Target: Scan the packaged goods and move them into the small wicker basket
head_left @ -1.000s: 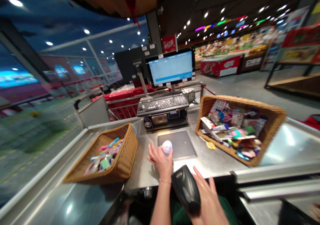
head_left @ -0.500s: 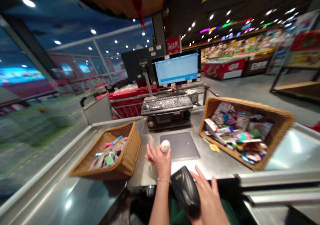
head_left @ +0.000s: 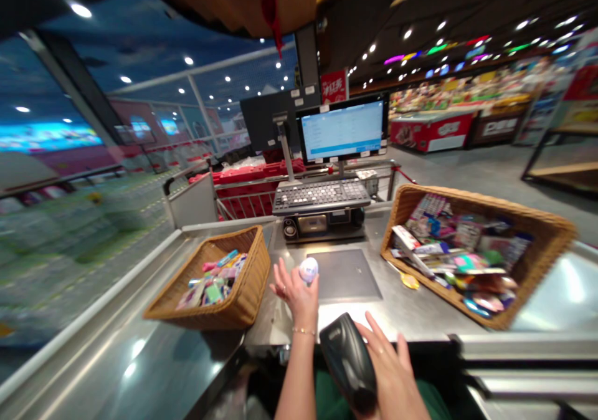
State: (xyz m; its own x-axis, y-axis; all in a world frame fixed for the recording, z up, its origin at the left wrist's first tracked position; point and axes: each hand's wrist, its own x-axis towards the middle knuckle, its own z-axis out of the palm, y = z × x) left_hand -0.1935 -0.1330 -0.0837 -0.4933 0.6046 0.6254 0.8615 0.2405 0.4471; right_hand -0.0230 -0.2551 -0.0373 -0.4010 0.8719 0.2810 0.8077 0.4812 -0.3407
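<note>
My left hand (head_left: 299, 295) pinches a small egg-shaped item (head_left: 308, 271), white with purplish print, over the left edge of the dark mat (head_left: 350, 275). Its outer fingers are spread. My right hand (head_left: 387, 357) holds a black barcode scanner (head_left: 348, 361) near the counter's front edge, with its head tilted toward my left forearm. Some right fingers stick out beyond the scanner, and its grip is partly hidden.
A wicker basket (head_left: 256, 283) of small packets stands on the left. A larger wicker basket (head_left: 537, 270) of mixed goods is on the right, with a yellow item (head_left: 409, 281) beside it. Behind the mat are a keyboard (head_left: 322, 195) and a lit monitor (head_left: 343, 130).
The egg-shaped item has turned between my left fingers, showing more coloured print. The surroundings have shifted to the right in view as the camera turned left. The scanner stays almost where it was.
</note>
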